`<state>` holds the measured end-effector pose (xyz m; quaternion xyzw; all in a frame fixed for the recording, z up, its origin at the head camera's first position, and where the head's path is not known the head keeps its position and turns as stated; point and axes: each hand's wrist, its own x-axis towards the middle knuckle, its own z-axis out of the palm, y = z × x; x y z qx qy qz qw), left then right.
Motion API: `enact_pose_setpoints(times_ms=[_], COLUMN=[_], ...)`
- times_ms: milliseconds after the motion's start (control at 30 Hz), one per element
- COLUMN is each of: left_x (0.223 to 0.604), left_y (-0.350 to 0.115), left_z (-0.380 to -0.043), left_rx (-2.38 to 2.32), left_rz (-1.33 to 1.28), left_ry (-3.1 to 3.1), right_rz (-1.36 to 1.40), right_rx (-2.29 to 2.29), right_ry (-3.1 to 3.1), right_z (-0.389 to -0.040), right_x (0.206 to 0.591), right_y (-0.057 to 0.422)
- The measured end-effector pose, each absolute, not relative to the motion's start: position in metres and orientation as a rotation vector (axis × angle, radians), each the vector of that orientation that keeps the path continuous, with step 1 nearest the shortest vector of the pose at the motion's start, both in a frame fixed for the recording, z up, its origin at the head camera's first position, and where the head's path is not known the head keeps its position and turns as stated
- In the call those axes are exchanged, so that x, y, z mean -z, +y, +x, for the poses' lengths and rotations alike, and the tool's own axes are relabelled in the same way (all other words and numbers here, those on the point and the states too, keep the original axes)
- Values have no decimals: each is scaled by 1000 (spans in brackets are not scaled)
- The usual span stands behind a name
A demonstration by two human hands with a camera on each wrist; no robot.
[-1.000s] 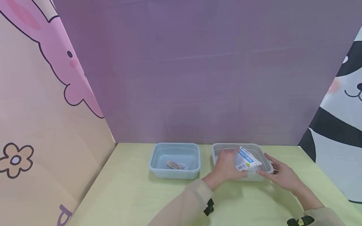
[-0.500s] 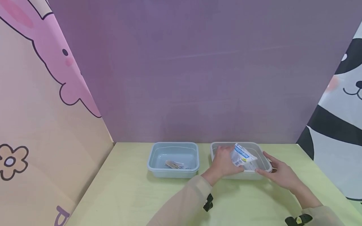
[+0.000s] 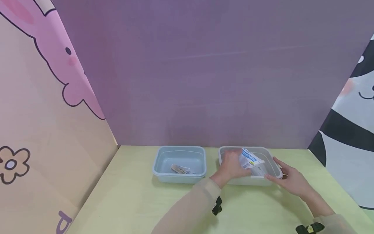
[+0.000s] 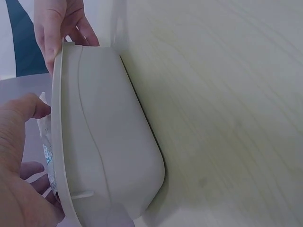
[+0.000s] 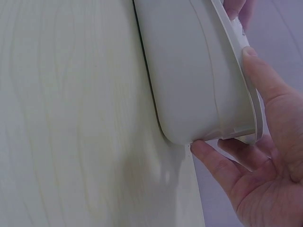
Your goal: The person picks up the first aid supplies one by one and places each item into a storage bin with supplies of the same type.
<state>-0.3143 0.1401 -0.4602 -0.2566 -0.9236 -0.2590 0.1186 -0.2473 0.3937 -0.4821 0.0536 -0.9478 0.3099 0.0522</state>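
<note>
My left hand (image 3: 232,165) grips a white plastic packet (image 3: 250,159) with blue print, over the pale grey box (image 3: 254,182). In the left wrist view, the packet (image 4: 46,135) shows just past the box's rim, between the thumb and curled fingers of the left hand (image 4: 19,161). Something clear and shiny (image 3: 259,170) lies inside the box below the packet. My right hand (image 3: 290,180) holds the box by its right end. The right wrist view shows that hand's thumb (image 5: 258,66) on the rim and its fingers against the end wall.
A light blue box (image 3: 179,178) stands to the left on the pale yellow table (image 3: 131,195). Inside it lies a small clear packet of thin tan sticks (image 3: 181,169). A purple backdrop (image 3: 187,81) rises behind both boxes, with printed panels at either side.
My left hand has moved the packet slightly left and lower into the pale grey box. The right hand keeps its hold on the box's end. The head view has shifted a little.
</note>
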Motion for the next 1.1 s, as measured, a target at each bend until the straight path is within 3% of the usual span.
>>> enact_pose_setpoints(times_ms=[1100], left_x=[459], left_y=[148], left_z=[-328], left_rx=[523], left_rz=[-671], left_ry=[-2861], right_rz=[172], right_rx=[-950], right_ry=[-2878], right_z=[-252], right_x=[485], right_y=[394])
